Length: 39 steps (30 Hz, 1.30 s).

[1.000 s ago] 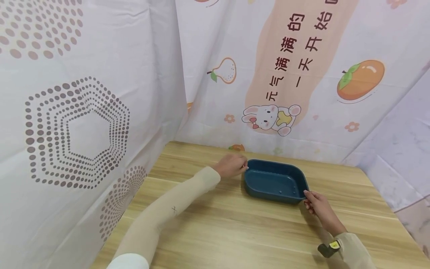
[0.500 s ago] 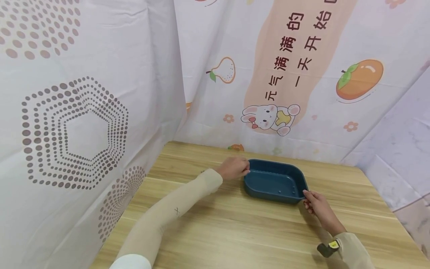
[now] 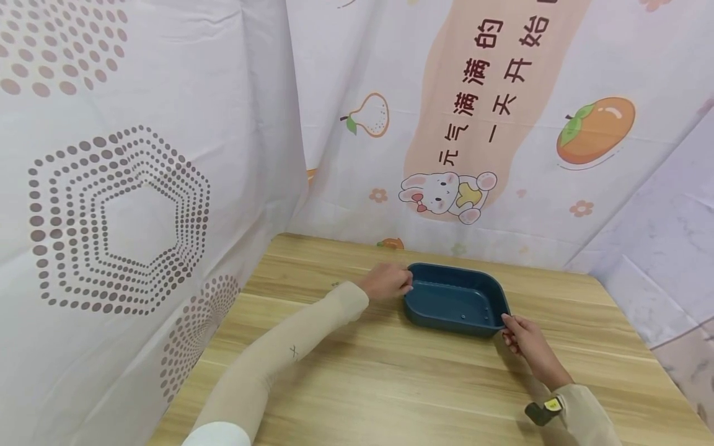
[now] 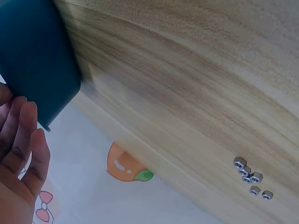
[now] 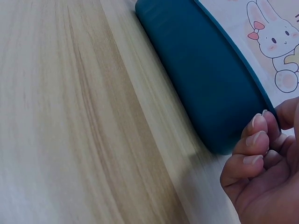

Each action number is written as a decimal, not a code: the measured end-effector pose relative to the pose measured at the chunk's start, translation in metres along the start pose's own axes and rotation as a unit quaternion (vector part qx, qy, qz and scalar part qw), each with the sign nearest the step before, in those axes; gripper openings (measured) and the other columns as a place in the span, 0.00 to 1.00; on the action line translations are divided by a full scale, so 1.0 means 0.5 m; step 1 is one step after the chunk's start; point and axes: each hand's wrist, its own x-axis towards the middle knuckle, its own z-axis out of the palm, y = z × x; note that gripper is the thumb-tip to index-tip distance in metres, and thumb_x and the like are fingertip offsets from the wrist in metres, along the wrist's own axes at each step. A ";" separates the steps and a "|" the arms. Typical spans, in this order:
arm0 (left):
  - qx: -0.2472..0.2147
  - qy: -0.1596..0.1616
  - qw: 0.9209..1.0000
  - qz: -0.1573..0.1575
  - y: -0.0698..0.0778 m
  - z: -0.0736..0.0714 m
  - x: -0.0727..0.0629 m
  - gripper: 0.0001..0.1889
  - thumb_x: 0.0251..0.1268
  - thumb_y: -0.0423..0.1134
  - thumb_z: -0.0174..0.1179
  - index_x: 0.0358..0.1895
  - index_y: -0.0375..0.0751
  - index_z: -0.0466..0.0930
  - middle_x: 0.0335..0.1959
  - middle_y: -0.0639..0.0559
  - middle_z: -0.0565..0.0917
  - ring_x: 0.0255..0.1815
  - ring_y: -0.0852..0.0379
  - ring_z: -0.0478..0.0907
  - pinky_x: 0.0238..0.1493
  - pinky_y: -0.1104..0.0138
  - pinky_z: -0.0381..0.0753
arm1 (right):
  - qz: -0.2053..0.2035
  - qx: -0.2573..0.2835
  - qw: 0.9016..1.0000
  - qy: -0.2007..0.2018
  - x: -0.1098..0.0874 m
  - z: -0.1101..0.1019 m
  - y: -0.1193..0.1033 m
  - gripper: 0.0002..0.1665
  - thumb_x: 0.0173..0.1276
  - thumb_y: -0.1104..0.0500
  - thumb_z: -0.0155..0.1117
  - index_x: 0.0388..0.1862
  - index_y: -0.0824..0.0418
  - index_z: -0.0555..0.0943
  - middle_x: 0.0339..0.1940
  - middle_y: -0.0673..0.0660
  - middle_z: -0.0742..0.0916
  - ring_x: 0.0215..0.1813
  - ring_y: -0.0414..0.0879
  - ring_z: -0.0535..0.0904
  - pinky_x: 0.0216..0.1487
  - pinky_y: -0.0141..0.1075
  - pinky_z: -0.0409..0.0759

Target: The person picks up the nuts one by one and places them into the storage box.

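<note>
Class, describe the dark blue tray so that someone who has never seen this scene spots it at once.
Start at the wood-grain table and look to its far side, below the printed rabbit. There, between the left hand and the right hand, is an open, round-cornered tray. Its dark blue sets it apart from the pale wood and small silvery nuts.

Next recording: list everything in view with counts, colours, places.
Table: one, light wood, beneath
Tray: one, dark teal, over the table
Nuts: six visible, silver, left of tray
Small pieces: three visible, silvery, inside tray's right end
Printed cloth: one, mostly white, behind table
Dotted cloth: one, white and brown, far left
Marbled cloth: one, pale, far right
Sleeves: two, beige, either side
Upper sleeve: one, white, bottom left
Wrist device: one, black and yellow, right cuff
Left hand: one, bare, tray's left end
Right hand: one, bare, tray's right end
</note>
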 end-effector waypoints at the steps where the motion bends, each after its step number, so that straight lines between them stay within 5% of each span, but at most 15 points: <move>1: -0.004 -0.001 1.000 -0.002 0.000 0.001 0.000 0.08 0.75 0.45 0.63 0.38 0.49 0.87 0.35 0.58 0.83 0.33 0.66 0.76 0.33 0.75 0.74 | 0.000 -0.001 1.000 -0.001 0.000 0.000 0.000 0.27 0.85 0.43 0.45 0.36 0.65 0.74 0.25 0.50 0.76 0.24 0.38 0.70 0.25 0.30 0.72; 23: -0.037 0.009 0.999 -0.008 -0.009 0.007 -0.013 0.08 0.77 0.45 0.60 0.42 0.47 0.85 0.38 0.58 0.83 0.34 0.67 0.76 0.36 0.77 0.75 | -0.007 0.000 1.000 -0.004 -0.002 0.004 -0.002 0.27 0.85 0.43 0.46 0.36 0.65 0.73 0.24 0.49 0.76 0.25 0.38 0.70 0.25 0.30 0.73; 34: -0.009 0.056 0.998 -0.020 -0.056 0.009 -0.055 0.05 0.74 0.41 0.63 0.38 0.46 0.83 0.35 0.57 0.83 0.32 0.65 0.79 0.34 0.73 0.78 | -0.011 -0.001 1.000 -0.002 0.001 -0.002 0.005 0.29 0.85 0.42 0.46 0.37 0.66 0.73 0.25 0.50 0.76 0.25 0.38 0.70 0.26 0.30 0.73; 39: -0.006 0.054 0.998 -0.032 -0.085 0.021 -0.089 0.05 0.73 0.41 0.66 0.37 0.46 0.83 0.34 0.56 0.83 0.32 0.64 0.79 0.33 0.72 0.78 | -0.014 0.003 1.000 -0.003 0.000 -0.001 0.006 0.29 0.85 0.42 0.46 0.36 0.66 0.73 0.25 0.50 0.76 0.25 0.38 0.70 0.26 0.30 0.73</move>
